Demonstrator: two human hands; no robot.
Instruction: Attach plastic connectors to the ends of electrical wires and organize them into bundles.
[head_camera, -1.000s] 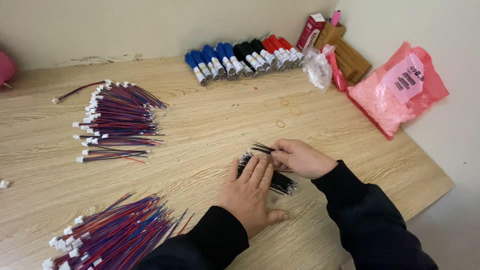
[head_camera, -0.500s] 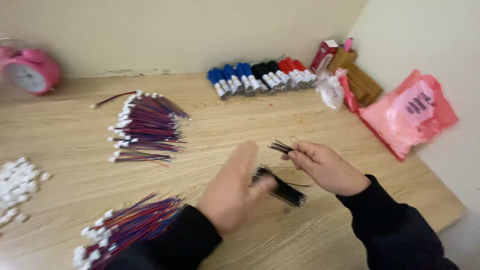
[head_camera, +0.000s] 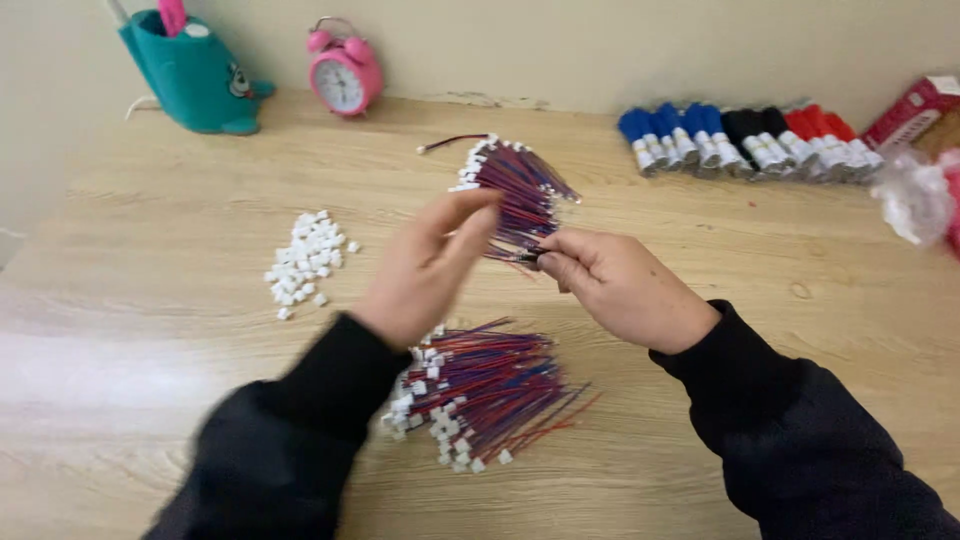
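Red-and-blue wire leads with white plug ends lie in two heaps on a pale wooden table (head_camera: 150, 300), sorted so the plugs face the same way: a near pile (head_camera: 480, 385) just below the person's wrists and a far pile (head_camera: 515, 190) behind the hands. Raised above the table between them, the right hand (head_camera: 620, 285) is closed, thumb and forefinger pinching what looks like a small dark item (head_camera: 528, 257), too small and blurred to identify; it sits at the fingertips, lifted clear of both heaps. Opposite it, the left hand (head_camera: 430, 265) is blurred, fingers extended and loosely spread toward that pinch point, holding nothing that can be made out. Off to the left, a scatter of loose white connectors (head_camera: 305, 260) rests apart from the wires, within reach. Along the wall stand a teal holder (head_camera: 195, 75) and a pink alarm clock (head_camera: 345, 70), with a row of blue, black and red markers (head_camera: 745, 140) at the right
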